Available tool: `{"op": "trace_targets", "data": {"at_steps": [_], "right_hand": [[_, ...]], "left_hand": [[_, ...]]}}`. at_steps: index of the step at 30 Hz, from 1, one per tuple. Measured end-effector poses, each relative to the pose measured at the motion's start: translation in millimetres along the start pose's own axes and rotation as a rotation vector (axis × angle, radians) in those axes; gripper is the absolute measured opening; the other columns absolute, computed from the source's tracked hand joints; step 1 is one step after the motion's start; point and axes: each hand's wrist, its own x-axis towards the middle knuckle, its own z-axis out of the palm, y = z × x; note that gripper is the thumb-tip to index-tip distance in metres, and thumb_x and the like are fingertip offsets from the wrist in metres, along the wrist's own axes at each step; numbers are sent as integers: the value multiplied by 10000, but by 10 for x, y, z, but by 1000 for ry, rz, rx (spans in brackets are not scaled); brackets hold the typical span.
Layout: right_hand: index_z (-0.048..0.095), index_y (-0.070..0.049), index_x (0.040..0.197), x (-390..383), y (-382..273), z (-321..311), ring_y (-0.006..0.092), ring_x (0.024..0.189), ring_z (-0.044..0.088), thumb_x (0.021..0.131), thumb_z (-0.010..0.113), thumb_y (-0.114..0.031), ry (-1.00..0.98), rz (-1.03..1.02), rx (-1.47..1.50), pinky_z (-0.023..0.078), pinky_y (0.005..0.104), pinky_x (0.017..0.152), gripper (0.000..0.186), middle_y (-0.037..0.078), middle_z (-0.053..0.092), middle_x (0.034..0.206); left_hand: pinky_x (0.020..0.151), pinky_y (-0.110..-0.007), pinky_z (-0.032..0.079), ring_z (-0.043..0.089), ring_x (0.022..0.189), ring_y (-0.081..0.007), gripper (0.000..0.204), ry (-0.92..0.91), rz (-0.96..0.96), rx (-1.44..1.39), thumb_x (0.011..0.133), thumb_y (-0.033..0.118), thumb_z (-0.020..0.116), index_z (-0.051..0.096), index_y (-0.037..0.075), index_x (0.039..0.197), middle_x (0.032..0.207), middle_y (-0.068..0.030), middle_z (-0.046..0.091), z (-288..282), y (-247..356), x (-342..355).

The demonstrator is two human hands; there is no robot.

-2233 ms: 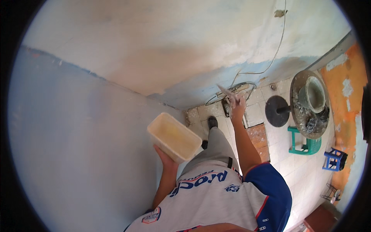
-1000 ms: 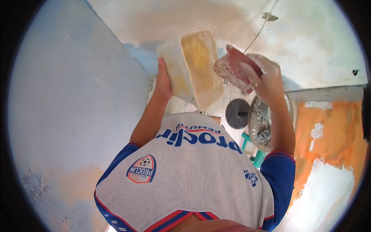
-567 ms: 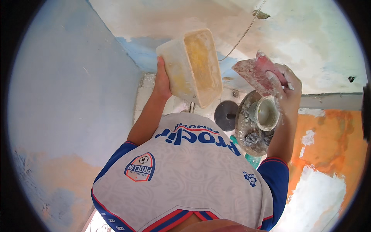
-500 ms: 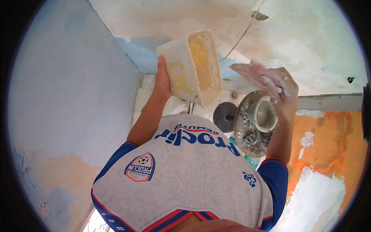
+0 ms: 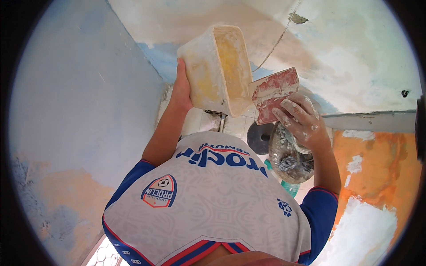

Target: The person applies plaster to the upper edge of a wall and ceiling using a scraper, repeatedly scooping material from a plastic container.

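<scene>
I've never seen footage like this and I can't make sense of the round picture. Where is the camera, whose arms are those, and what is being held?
The camera sits on a person's head and looks down, so you see their own shirt and both arms rising from the lower edge. The wide lens makes the picture round and bends straight lines. The left hand grips a cream-coloured rectangular tub, tilted so its open side faces right; the inside looks smeared with pale yellowish paste. The right hand holds a flat red-stained scraper blade at the tub's rim. Behind them are patchy plastered walls, blue, whitish and orange. Far below lie a tiled floor, a dark round disc and a plastic-wrapped bundle.
</scene>
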Motion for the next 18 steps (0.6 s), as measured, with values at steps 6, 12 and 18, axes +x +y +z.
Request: {"op": "trace_targets", "data": {"at_steps": [6,12,18], "right_hand": [[745,-33,1016,52,-15,-174,331,1000,658,639,714,-119,-99,-18,-15,570,428,784,388,95,654,1056],[745,-27,1013,44,-31,-192,345,1019,651,643,707,-115,-135,44,-15,566,441,805,382,110,660,1056],[749,-14,1003,2,-6,-229,345,1018,654,642,710,-108,-114,58,24,575,445,814,376,112,671,1047]], "left_hand": [[1095,-442,489,559,1322,-269,806,13,-15,54,1043,698,216,377,96,1554,1468,-112,543,62,11,5],[1082,-438,502,579,1296,-272,803,63,-8,63,1044,696,224,392,87,1540,1439,-130,562,108,-21,-12],[1082,-429,505,565,1321,-271,816,32,1,78,1041,695,253,402,56,1526,1465,-134,543,206,-8,-35]]}}
